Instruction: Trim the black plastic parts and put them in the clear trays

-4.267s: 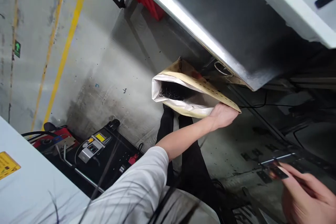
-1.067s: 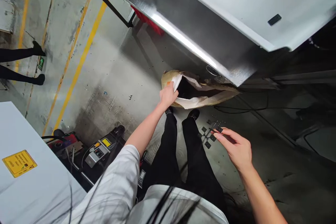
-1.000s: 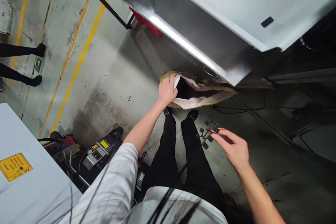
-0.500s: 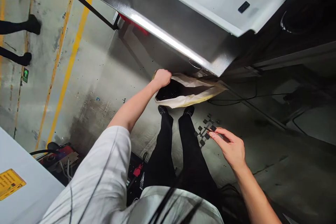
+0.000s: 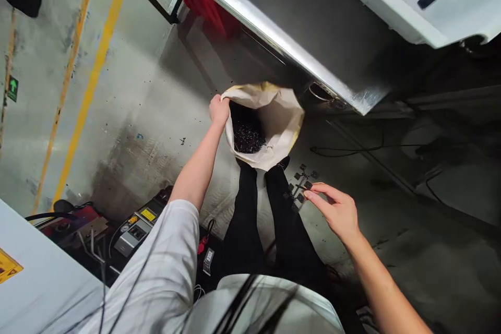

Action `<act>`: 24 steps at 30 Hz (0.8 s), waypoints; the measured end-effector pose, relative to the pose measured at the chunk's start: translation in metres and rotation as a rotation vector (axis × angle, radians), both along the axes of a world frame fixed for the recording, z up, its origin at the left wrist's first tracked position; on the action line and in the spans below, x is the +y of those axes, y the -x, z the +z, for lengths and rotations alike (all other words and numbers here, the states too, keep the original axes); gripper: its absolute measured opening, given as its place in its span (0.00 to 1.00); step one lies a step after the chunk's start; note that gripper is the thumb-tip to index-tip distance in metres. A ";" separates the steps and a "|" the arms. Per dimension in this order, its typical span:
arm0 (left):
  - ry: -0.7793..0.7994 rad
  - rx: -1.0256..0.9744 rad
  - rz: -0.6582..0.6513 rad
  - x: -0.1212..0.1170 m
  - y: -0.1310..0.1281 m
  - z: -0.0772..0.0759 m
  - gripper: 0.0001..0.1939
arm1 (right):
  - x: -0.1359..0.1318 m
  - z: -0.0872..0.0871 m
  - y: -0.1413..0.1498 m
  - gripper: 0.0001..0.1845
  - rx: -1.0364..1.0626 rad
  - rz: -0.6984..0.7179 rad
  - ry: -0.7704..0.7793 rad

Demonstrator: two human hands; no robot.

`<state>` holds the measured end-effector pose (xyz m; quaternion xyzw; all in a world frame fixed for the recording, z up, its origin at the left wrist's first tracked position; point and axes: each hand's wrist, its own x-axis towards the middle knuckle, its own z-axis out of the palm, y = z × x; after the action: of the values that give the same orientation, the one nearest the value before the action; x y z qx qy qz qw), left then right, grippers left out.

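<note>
Fingers of my left hand pinched the paper sack, now gaping over black scraps. My right hand hung open just beside a black plastic piece.

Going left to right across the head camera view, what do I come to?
Green arrow sign → yellow floor stripe → left hand → paper sack → right hand

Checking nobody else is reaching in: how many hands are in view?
2: the left hand grips the paper sack's rim, the right hand is at a black cross-shaped part. Others may be out of frame.
</note>
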<state>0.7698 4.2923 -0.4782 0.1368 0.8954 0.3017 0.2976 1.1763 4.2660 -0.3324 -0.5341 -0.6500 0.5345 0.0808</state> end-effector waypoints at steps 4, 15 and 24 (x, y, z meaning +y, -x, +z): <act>0.148 0.097 -0.297 0.015 0.009 0.017 0.09 | 0.000 0.006 0.012 0.15 0.036 0.018 0.010; 0.340 0.049 -0.588 -0.015 -0.027 0.021 0.16 | -0.017 -0.002 0.013 0.16 0.030 -0.026 0.103; 0.318 -0.096 -0.487 -0.146 0.007 0.026 0.21 | -0.020 -0.010 0.002 0.16 0.092 -0.075 0.127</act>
<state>0.7624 4.1461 -0.4522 0.2850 0.8570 0.0832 0.4212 1.1747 4.2455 -0.3420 -0.5370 -0.5898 0.5954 0.0966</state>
